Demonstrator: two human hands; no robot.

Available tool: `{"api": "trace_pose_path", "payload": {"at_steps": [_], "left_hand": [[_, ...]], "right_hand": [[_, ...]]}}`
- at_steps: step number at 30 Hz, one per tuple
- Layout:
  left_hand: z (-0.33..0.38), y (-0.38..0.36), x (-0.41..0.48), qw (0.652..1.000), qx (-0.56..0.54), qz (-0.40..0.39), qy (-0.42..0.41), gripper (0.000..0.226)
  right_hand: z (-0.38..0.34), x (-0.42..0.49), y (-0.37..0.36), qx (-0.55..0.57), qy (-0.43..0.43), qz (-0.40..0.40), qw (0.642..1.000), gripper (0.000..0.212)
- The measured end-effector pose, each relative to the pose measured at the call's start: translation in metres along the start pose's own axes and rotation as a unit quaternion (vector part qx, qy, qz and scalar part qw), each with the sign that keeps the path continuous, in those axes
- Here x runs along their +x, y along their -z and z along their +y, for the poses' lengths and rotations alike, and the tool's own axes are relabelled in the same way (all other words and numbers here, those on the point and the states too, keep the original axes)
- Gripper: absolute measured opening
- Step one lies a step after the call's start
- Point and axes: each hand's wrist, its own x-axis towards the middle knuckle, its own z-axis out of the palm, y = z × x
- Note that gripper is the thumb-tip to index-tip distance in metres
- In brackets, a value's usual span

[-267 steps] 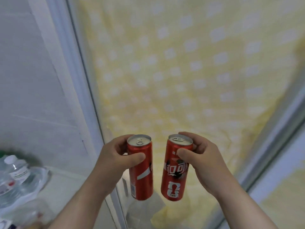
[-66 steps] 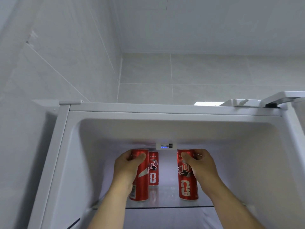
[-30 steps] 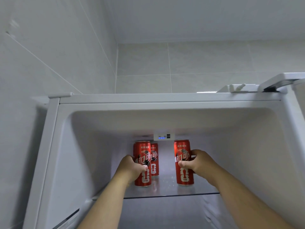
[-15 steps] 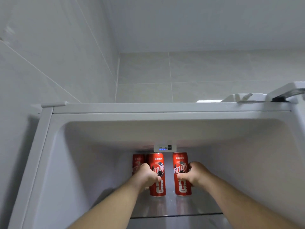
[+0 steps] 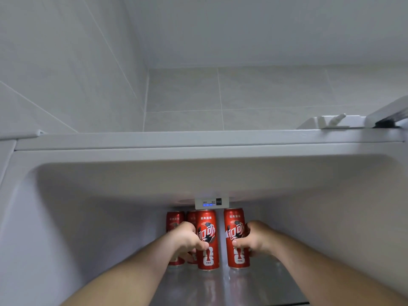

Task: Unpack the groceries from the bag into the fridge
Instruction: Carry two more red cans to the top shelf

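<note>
Four red cans stand upright on the glass shelf (image 5: 268,289) inside the fridge (image 5: 198,141), all near the shelf's back edge. Farthest left, the back-left can (image 5: 174,220) stands close to the rear wall, and a second back can (image 5: 191,217) is just beside it on the right. The left hand (image 5: 187,239) covers the lower parts of both.

That hand's forearm comes in from the bottom left and slants up toward the back. The left hand grips the front-left can (image 5: 208,257) at mid-height. Its thumb lies across the can's printed front, and its fingers curl round the can's left side, mostly out of sight. The can's base rests on the shelf.

A narrow gap separates this can from the right can (image 5: 234,219), which also sits on the glass. The right hand (image 5: 255,239) holds it in a mirrored grip, with the thumb on the front and the fingers wrapped round the right side. Its forearm stretches in from the bottom right.

Above the cans, a control panel (image 5: 212,202) with small blue lights is fixed to the compartment's ceiling. A door hinge (image 5: 331,121) sits at the top right corner of the fridge, with the tiled wall (image 5: 183,91) behind.
</note>
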Motion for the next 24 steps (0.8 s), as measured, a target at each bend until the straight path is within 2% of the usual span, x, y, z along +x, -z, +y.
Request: {"api": "trace_pose_path", "payload": {"at_steps": [4,9,14,19,24], "left_hand": [[0.002,-0.004,0.009,0.999,0.046,0.003,-0.018,0.05],[0.004,-0.006,0.014,0.99,0.126,0.024,-0.064,0.049],[0.002,-0.009,0.017,0.965,0.244,0.052,-0.085,0.023],[0.008,-0.007,0.016,0.942,0.235,0.176,-0.163,0.044],[0.013,-0.004,0.021,0.913,0.314,0.17,-0.196,0.058]], "right_hand": [[0.0,0.01,0.001,-0.009,0.004,-0.025,1.0,0.04],[0.008,0.022,-0.003,0.009,0.013,-0.024,1.0,0.042],[0.017,0.027,-0.006,0.028,0.013,-0.008,0.999,0.045],[0.017,0.027,-0.007,0.022,0.014,0.008,1.0,0.04],[0.017,0.027,-0.008,0.009,0.02,0.016,1.0,0.043]]}}
